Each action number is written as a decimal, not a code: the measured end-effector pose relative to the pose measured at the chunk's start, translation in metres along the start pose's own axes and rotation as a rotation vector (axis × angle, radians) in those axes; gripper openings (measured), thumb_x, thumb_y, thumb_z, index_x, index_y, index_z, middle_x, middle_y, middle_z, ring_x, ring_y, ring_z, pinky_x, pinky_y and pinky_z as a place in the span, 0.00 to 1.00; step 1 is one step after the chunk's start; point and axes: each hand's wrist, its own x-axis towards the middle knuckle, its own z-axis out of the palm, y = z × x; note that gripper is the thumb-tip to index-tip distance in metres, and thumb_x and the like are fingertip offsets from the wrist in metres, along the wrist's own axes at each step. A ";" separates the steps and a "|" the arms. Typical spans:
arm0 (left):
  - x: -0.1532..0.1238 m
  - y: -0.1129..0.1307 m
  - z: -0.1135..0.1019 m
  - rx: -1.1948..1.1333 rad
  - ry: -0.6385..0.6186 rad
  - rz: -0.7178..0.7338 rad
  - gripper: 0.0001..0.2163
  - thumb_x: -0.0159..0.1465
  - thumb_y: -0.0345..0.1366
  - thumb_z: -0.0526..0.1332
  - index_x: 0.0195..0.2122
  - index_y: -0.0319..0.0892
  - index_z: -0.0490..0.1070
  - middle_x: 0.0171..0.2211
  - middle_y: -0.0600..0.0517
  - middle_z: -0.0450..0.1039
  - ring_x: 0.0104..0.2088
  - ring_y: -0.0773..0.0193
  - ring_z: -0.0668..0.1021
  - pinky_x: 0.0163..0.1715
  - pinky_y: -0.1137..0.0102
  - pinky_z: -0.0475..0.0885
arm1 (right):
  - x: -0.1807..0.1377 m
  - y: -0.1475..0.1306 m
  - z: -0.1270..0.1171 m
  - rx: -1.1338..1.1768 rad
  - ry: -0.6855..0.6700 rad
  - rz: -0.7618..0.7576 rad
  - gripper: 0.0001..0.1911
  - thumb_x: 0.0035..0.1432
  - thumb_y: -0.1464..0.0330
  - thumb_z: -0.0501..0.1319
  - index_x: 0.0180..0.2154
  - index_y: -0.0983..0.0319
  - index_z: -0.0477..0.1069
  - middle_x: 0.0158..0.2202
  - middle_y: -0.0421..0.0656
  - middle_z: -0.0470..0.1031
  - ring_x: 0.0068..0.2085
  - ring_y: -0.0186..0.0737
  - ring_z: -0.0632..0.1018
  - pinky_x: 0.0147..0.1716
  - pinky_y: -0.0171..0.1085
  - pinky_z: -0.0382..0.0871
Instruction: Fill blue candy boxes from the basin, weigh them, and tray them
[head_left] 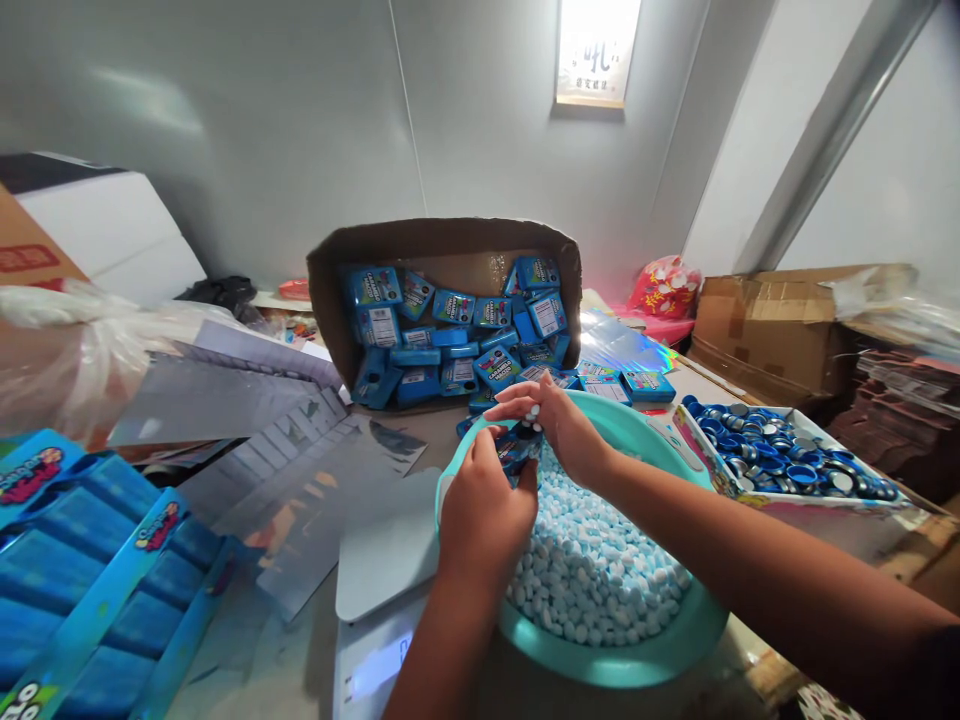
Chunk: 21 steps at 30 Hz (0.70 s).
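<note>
Close over the teal basin's far rim [637, 420]: left hand [480, 510] clamped on small blue candy box [517, 447], right hand [559, 420] pinching white tablets [532, 412] above it. Best kept level, box mouth up, over heaped tablets [592, 560] to catch spills.

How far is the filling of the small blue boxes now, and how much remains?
Done: cannot be judged. In hand: the left hand holds a small blue box over the teal basin; the right hand pinches white candies at it. Left: many candies in the basin, many boxes in the cardboard carton.
</note>
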 end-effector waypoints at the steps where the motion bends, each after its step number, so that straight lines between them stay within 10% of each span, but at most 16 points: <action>1: 0.000 0.000 0.000 0.001 -0.001 -0.002 0.17 0.63 0.40 0.63 0.52 0.45 0.66 0.51 0.44 0.77 0.48 0.47 0.80 0.40 0.62 0.72 | 0.000 0.000 0.000 -0.011 -0.004 0.009 0.33 0.54 0.37 0.59 0.39 0.60 0.75 0.38 0.47 0.81 0.41 0.48 0.79 0.44 0.46 0.71; 21: 0.000 -0.001 -0.001 -0.047 0.048 0.026 0.20 0.61 0.40 0.65 0.53 0.43 0.66 0.50 0.42 0.77 0.50 0.48 0.79 0.45 0.60 0.73 | -0.001 0.003 -0.005 -0.479 -0.098 -0.147 0.41 0.58 0.33 0.49 0.37 0.60 0.81 0.40 0.49 0.80 0.51 0.51 0.77 0.58 0.49 0.62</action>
